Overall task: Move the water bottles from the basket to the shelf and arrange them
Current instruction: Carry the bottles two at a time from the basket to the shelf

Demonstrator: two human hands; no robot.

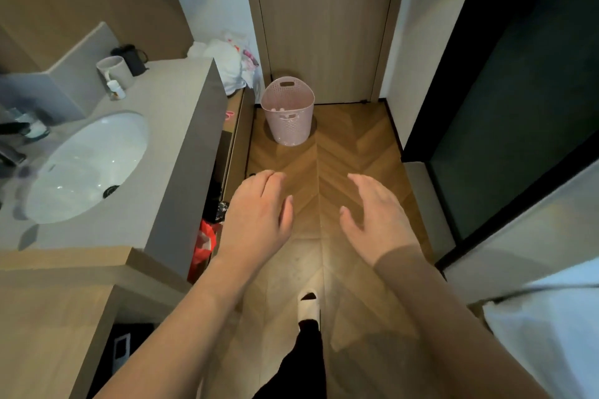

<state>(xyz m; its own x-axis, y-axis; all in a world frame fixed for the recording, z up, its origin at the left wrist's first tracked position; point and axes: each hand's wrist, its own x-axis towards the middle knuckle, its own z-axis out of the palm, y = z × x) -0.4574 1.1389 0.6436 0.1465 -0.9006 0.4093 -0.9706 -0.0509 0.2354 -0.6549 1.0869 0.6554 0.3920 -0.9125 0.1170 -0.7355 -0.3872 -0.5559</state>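
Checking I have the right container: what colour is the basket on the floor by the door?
Pale pink, with a perforated wall, in the head view: basket.

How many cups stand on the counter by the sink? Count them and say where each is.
2. A pale cup stands at the back of the counter, and a dark cup stands just behind it against the wall. Others may be hidden at the blurred left edge.

- left hand (256, 214), right hand (379, 220): bare, no rings, watch or gloves visible
- both forearms bare up to the frame edge, no sleeve showing on either
- black trouser leg (301, 363) at 6 o'clock, loose cut
- white open-toe slipper (309, 309) on the one visible foot, dark at the toe opening
- white garment (544, 343) at 4 o'clock, possibly the person's top, can't confirm
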